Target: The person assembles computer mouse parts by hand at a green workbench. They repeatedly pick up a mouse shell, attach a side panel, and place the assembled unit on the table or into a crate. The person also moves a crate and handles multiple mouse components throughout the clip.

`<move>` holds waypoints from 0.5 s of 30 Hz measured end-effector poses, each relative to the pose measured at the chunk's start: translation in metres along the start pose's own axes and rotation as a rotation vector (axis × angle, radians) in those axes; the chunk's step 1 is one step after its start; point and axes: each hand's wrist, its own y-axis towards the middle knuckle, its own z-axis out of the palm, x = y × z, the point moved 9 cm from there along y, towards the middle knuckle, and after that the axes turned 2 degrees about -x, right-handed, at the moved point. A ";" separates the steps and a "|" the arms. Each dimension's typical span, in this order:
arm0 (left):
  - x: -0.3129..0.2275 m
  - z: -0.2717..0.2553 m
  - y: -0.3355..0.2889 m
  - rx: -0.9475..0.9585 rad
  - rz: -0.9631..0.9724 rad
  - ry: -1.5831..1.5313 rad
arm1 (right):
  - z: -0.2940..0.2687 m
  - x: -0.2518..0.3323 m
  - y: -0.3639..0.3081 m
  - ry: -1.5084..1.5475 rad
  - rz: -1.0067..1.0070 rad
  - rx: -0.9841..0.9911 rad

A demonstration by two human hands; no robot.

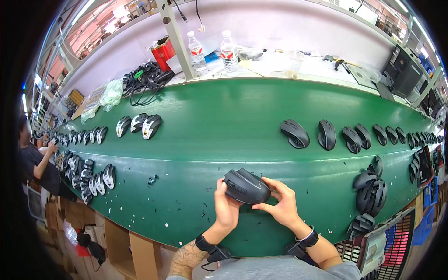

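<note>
Between my two hands, just above the green bench, is a black computer mouse [247, 186], its button side turned left and its rounded back turned right. My left hand [225, 205] grips its left end, thumb up along the side. My right hand [283, 203] pinches the rounded end between thumb and fingers. The mouse's underside is hidden. Tiny dark screws or scraps [204, 213] lie on the bench left of my left hand, with a small clump of parts [152, 179] farther left.
Black mice [295, 134] line the bench's far right. Loose black shells [372, 196] pile up at right, beside a dark crate [396, 242]. White-and-black mouse bodies [151, 126] stand at left. Bottles [229, 52] and cables [147, 78] sit behind. Another person [39, 163] works at far left.
</note>
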 end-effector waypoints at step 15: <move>-0.013 -0.008 0.008 -0.093 -0.029 0.130 | 0.002 -0.019 -0.002 0.340 0.230 0.106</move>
